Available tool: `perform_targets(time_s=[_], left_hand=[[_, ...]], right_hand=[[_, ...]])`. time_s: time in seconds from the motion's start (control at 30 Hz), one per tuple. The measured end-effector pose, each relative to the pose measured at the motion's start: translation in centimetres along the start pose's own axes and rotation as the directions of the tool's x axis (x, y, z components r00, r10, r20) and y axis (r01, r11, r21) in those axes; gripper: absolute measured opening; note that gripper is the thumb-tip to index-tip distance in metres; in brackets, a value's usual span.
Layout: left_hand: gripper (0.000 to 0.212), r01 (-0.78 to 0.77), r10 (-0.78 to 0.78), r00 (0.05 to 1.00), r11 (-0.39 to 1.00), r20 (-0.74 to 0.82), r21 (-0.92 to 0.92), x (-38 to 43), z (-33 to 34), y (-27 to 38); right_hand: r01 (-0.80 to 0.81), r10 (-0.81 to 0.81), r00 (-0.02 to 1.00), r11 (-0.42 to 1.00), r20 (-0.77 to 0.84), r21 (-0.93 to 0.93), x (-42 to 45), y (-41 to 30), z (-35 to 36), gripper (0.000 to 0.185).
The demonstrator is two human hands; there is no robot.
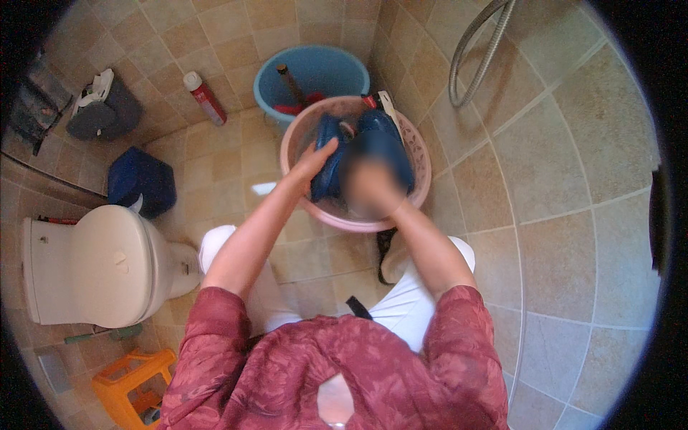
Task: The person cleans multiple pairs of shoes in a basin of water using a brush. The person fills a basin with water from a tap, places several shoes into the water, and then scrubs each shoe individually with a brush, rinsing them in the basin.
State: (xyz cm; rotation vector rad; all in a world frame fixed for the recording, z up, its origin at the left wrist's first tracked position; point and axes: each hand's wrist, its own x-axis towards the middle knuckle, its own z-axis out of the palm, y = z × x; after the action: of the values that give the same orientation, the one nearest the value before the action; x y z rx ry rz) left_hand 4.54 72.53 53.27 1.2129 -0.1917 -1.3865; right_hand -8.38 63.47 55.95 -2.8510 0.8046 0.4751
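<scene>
A round pink plastic basin [361,224] stands on the tiled floor before me. Inside it lies a bunched, dark blue item [380,131], shiny as if wet, perhaps cloth. At the basin's left side, my left hand [318,161] grips the blue material, thumb uppermost. My right hand [371,185] rests over the blue item near the basin's front; a blur covers its fingers, so its grip is hidden. A red and white object [382,101], possibly a brush or scraper, leans against the back rim.
Behind the basin is a blue bucket [317,51] with a stick-like handle [290,81] in it. A red spray can [207,99] stands by the wall. To the left are a blue bin [142,180], a toilet [113,263] and an orange stool [115,376]. A shower hose [486,59] hangs right.
</scene>
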Motion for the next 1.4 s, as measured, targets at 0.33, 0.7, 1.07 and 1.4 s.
perform_targets(time_s=[0.33, 0.7, 1.07, 1.4], left_hand=[[0.091, 0.261, 0.293, 0.842, 0.512, -0.452, 0.818, 3.5, 1.8, -2.3], [0.093, 0.001, 0.085, 0.936, 0.969, -0.341, 0.247, 11.4, -4.4, -7.0], [0.117, 0.107, 0.183, 0.95, 0.567, -0.252, 0.817, 9.5, -2.0, -8.6], [0.132, -0.135, 0.283, 0.959, 0.431, 0.009, 0.892, 12.3, -5.7, -10.8]], right_hand=[[0.3, -0.218, 0.817, 0.951, -0.533, 0.07, 0.3, 6.0, 2.4, 0.016], [0.146, -0.151, 0.986, 0.987, -0.064, -0.07, -0.4, 0.8, 2.2, 0.057], [-0.112, 0.115, 0.992, 0.992, -0.057, 0.065, 0.4, 2.0, 4.8, 0.068], [0.141, 0.066, 0.95, 0.783, -0.306, 0.606, 0.5, -0.7, 0.5, 0.069]])
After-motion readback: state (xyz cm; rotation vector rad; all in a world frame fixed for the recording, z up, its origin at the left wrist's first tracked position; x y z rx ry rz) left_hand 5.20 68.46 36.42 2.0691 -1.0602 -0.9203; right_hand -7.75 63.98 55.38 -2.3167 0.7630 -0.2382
